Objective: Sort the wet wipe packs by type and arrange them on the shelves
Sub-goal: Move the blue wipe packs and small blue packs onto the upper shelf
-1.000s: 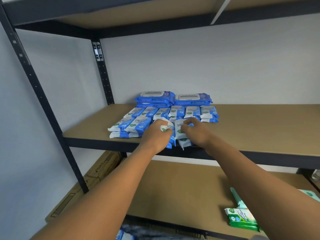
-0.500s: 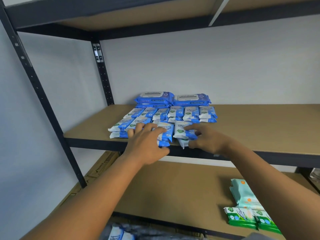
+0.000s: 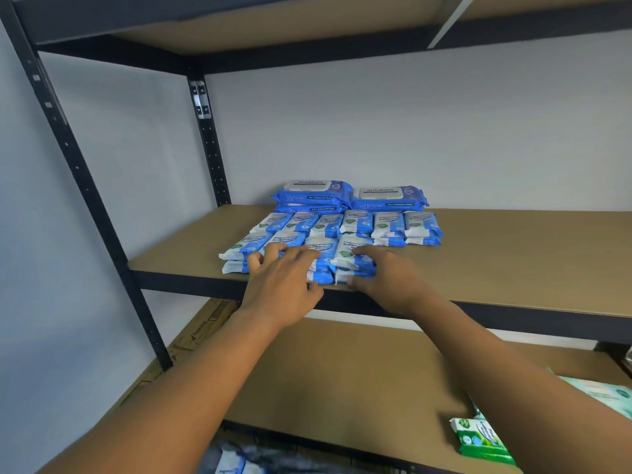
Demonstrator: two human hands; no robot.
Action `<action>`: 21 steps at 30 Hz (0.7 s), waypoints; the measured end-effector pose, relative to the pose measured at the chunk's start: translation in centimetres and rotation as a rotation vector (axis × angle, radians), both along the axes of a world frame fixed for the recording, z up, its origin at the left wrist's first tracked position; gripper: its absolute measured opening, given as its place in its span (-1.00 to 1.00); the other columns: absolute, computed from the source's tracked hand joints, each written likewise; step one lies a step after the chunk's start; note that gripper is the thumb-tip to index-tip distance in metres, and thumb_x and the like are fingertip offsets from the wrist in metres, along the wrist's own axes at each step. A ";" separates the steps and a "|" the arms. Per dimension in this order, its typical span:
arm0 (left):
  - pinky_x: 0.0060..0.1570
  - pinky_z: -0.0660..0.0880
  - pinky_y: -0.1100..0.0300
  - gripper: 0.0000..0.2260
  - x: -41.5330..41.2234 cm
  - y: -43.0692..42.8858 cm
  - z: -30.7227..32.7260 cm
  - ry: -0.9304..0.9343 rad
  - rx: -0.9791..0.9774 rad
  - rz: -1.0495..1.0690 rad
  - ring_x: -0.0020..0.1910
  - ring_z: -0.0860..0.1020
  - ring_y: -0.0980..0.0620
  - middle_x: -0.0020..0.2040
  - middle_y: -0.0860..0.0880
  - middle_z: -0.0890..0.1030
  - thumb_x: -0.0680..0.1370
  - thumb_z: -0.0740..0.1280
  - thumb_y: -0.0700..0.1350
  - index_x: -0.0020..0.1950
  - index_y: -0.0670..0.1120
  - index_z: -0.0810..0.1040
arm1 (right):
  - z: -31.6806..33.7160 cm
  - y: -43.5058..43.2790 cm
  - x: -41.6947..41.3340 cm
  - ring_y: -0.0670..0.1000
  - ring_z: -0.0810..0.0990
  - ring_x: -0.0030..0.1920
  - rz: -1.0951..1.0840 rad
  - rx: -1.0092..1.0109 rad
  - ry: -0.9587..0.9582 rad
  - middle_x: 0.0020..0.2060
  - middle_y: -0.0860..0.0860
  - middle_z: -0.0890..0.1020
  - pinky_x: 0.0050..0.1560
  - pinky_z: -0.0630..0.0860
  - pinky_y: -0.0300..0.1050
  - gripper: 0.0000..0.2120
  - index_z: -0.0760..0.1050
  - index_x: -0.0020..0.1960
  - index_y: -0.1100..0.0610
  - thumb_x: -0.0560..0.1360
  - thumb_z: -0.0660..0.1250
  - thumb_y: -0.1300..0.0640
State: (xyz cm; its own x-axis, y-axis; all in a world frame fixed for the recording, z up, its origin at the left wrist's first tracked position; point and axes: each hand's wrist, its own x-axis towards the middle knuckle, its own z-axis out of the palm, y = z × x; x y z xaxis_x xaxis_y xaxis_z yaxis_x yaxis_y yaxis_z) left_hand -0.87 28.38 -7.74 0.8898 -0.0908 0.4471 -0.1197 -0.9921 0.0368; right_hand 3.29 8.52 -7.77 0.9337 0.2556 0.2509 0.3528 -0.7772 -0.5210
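Several small blue-and-white antibacterial wipe packs (image 3: 355, 222) lie in rows on the middle shelf (image 3: 513, 261), some stacked two high. Two stacks of large blue wipe packs (image 3: 390, 198) stand behind them against the wall. My left hand (image 3: 284, 282) lies with spread, straight fingers over the front-row packs at the shelf's front edge. My right hand (image 3: 383, 271) presses the front-right small stack (image 3: 352, 254), fingers on its top and right side, thumb at its lower front edge.
Green-and-white wipe packs (image 3: 478, 439) and a pale mint pack (image 3: 608, 395) lie at the right of the lower shelf (image 3: 359, 381). A dark upright post (image 3: 85, 186) stands at the left. More blue packs (image 3: 232, 461) show at the bottom edge.
Both hands let go of the packs they were pinching and flattened out. The left slid left over the front row; the right moved to the right side of the front stack.
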 end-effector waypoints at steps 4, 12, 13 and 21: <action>0.31 0.10 -0.05 -0.53 0.6 0.6 -0.1 0.016 0.029 -0.024 0.45 0.13 0.02 0.49 0.20 0.31 0.57 0.23 0.07 0.48 0.23 0.25 | -0.3 0.1 0.6 0.10 0.50 0.22 -0.019 -0.002 -0.018 0.30 0.08 0.50 0.18 0.50 -0.03 -0.45 0.35 0.44 -0.11 0.50 0.39 -0.16; 0.25 0.09 -0.02 -0.53 1.5 1.4 0.2 0.049 -0.005 -0.052 0.43 0.15 0.04 0.46 0.25 0.35 0.55 0.26 0.08 0.46 0.28 0.28 | -0.2 0.2 1.1 0.09 0.51 0.18 -0.050 -0.004 0.004 0.29 0.10 0.50 0.04 0.45 -0.13 -0.47 0.35 0.43 -0.11 0.51 0.38 -0.16; 0.22 0.10 -0.01 -0.54 1.6 1.4 0.2 0.043 -0.022 -0.048 0.42 0.15 0.05 0.44 0.26 0.37 0.55 0.26 0.08 0.45 0.29 0.30 | -0.2 0.2 1.1 0.09 0.51 0.16 -0.055 -0.002 0.012 0.28 0.10 0.51 0.01 0.43 -0.14 -0.47 0.35 0.43 -0.11 0.51 0.38 -0.16; 0.19 0.11 0.01 -0.62 2.5 0.4 -0.2 -0.025 -0.037 -0.007 0.41 0.18 0.05 0.41 0.21 0.43 0.59 0.27 0.07 0.41 0.24 0.37 | -0.1 0.4 1.3 0.06 0.51 0.09 -0.076 0.002 0.033 0.25 0.10 0.51 -0.01 0.42 -0.15 -0.46 0.35 0.44 -0.12 0.50 0.38 -0.17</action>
